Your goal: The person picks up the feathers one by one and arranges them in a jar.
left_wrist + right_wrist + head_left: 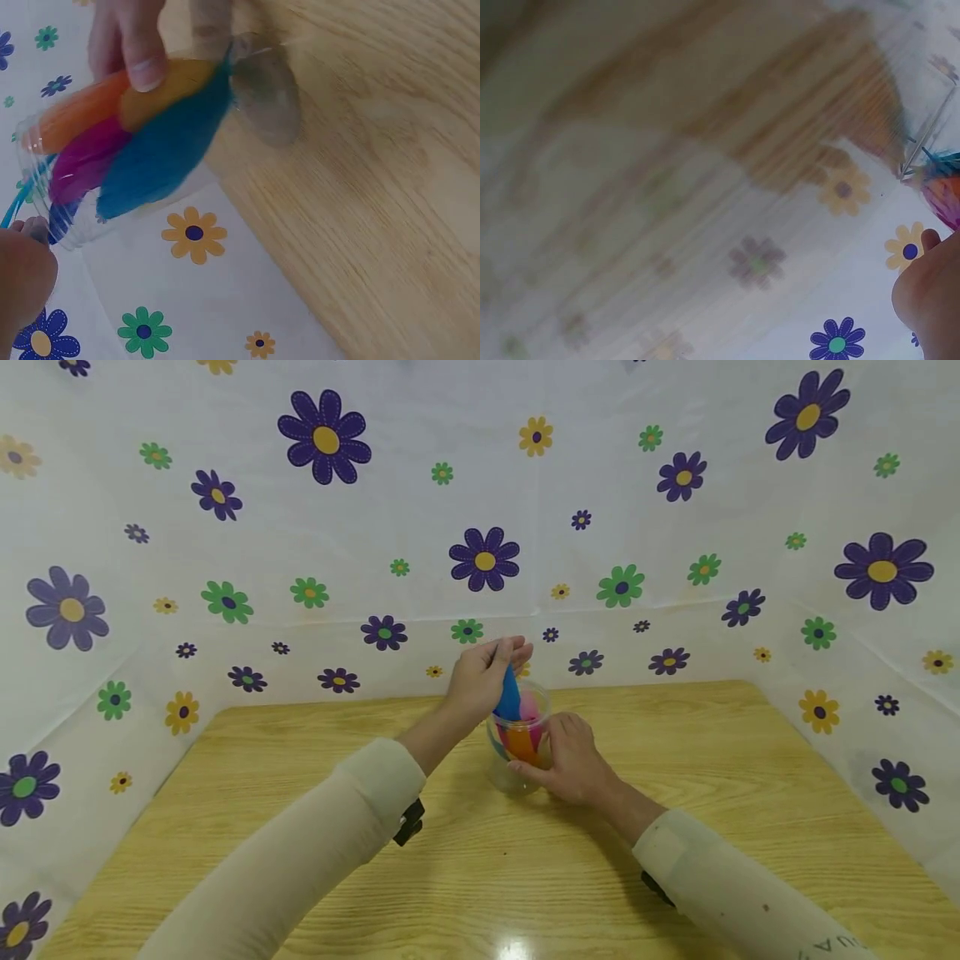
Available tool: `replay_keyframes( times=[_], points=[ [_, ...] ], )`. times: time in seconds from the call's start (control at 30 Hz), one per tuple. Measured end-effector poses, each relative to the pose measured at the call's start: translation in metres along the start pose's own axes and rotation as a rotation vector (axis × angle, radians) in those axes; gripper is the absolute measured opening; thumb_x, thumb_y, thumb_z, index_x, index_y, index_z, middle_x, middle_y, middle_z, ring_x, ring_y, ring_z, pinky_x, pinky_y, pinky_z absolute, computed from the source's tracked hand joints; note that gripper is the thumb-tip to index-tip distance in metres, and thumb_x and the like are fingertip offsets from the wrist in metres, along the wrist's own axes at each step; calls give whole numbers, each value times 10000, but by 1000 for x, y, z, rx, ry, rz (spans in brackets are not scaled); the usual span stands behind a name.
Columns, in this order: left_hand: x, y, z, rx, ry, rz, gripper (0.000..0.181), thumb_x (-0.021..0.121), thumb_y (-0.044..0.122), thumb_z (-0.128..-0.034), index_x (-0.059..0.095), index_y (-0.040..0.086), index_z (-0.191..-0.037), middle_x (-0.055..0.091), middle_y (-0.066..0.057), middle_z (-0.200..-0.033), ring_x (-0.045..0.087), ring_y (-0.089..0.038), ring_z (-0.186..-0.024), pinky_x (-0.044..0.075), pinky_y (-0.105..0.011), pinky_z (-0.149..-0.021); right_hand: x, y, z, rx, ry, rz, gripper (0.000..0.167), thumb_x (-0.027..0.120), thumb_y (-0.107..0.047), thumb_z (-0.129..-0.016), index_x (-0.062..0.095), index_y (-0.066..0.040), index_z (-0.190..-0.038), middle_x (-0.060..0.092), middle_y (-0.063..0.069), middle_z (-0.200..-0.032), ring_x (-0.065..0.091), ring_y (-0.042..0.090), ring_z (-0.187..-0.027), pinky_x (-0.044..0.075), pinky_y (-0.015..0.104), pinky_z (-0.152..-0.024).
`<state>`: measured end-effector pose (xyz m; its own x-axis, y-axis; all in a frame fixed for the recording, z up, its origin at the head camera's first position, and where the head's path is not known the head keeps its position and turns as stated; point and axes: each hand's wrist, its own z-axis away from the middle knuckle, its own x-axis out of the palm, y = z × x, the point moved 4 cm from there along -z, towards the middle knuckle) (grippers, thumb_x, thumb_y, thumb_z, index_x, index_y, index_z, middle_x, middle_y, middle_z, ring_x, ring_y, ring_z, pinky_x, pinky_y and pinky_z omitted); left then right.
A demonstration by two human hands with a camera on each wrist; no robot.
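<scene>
A clear jar [512, 781] stands on the table with brightly coloured feathers inside. My right hand [577, 764] grips its right side, thumb across the front. At the jar's mouth my left hand [480, 677] pinches a blue feather [508, 697] between thumb and fingers; its lower part is inside the rim. An orange feather [521, 743] and a pink one [529, 705] show in the jar. In the left wrist view a teal feather [165, 154] lies against the jar wall beside a magenta one [88, 161]. The right wrist view is blurred.
The wood-grain table [480, 877] extends around the jar. Behind it and at both sides hangs a white cloth [420, 510] printed with purple, green and yellow flowers. A dark wrist strap [408, 823] shows under the left sleeve.
</scene>
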<state>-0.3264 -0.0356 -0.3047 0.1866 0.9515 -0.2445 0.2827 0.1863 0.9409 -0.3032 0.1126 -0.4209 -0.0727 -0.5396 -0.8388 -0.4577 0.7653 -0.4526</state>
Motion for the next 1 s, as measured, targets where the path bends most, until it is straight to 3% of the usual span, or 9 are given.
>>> replay_keyframes(
  times=[0.2, 0.3, 0.4, 0.47, 0.6, 0.77, 0.9, 1.0],
  points=[
    [5, -5, 7, 223, -120, -513, 434, 364, 262, -1098, 521, 40, -1436, 586, -102, -1413, 511, -247, -1362, 377, -376, -1139, -1, 0, 0, -36, 24, 11, 654, 680, -567, -864, 475, -39, -1192, 555, 131, -1116, 470, 306, -1127, 340, 521, -1034],
    [10, -11, 11, 278, -222, -750, 441, 359, 253, -1097, 496, 34, -1454, 484, -131, -1505, 369, -275, -1461, 247, -445, -1209, -1, 0, 1, -45, 29, 24, 643, 678, -560, -866, 479, -38, -1184, 561, 138, -1123, 477, 310, -1135, 339, 533, -1047],
    [12, -16, 14, 298, -292, -908, 465, 344, 266, -1095, 450, 37, -1486, 373, -134, -1579, 225, -291, -1522, 106, -509, -1237, 0, 0, 1, -44, 21, 29, 640, 668, -564, -869, 480, -41, -1187, 563, 146, -1144, 477, 320, -1160, 336, 545, -1065],
    [10, -18, 16, 307, -302, -949, 483, 338, 284, -1093, 423, 43, -1503, 329, -129, -1600, 181, -293, -1533, 67, -536, -1235, 0, 0, 1, -43, 16, 27, 638, 663, -569, -871, 482, -44, -1185, 563, 147, -1148, 477, 325, -1169, 335, 548, -1071],
    [3, -18, 18, 320, -277, -916, 530, 356, 341, -1082, 380, 57, -1529, 288, -120, -1619, 148, -292, -1541, 38, -556, -1233, 0, -1, 2, -40, 14, 24, 649, 662, -576, -869, 480, -46, -1196, 565, 140, -1144, 479, 323, -1172, 336, 548, -1072],
    [-10, -23, 21, 316, -265, -910, 703, 370, 536, -1032, 240, 130, -1592, 176, -66, -1663, 65, -248, -1558, -48, -545, -1229, -1, -1, 3, -21, 6, 15, 685, 666, -585, -865, 466, -43, -1235, 562, 143, -1175, 474, 323, -1187, 324, 552, -1093],
    [-25, -29, 27, 316, -250, -884, 884, 276, 740, -956, 151, 159, -1611, 97, -42, -1681, 23, -238, -1562, -98, -546, -1216, 0, 0, 2, -2, -7, 5, 700, 665, -595, -863, 469, -43, -1246, 562, 149, -1212, 466, 324, -1218, 312, 549, -1113],
    [-37, -36, 32, 317, -230, -881, 951, 205, 804, -920, 112, 162, -1616, 62, -30, -1685, 3, -233, -1562, -106, -554, -1213, 0, 1, 2, 9, -15, 8, 721, 668, -607, -857, 473, -42, -1260, 565, 157, -1253, 459, 332, -1258, 294, 550, -1135]
  ],
)
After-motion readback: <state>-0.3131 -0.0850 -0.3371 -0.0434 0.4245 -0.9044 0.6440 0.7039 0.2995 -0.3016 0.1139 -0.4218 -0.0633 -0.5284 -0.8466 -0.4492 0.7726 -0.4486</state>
